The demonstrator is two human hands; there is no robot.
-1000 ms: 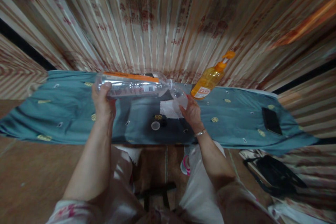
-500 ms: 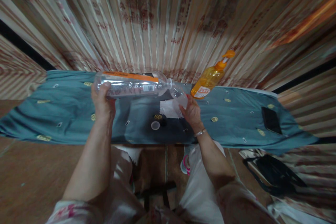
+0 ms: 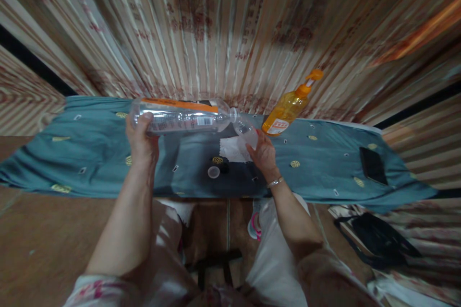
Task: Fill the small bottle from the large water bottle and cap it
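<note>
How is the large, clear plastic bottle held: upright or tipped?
Tipped: the bottle is sideways, base in the left hand, neck at the clear plastic cup.

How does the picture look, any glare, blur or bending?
Head view: dim overall, with bright glare on the clear bottle and the cloth shaded near its front middle; head view: soft detail, so the bottle's small print can't be read; head view: strong wide-angle stretch, the curtain's stripes fanning out and smearing toward the upper corners.
</note>
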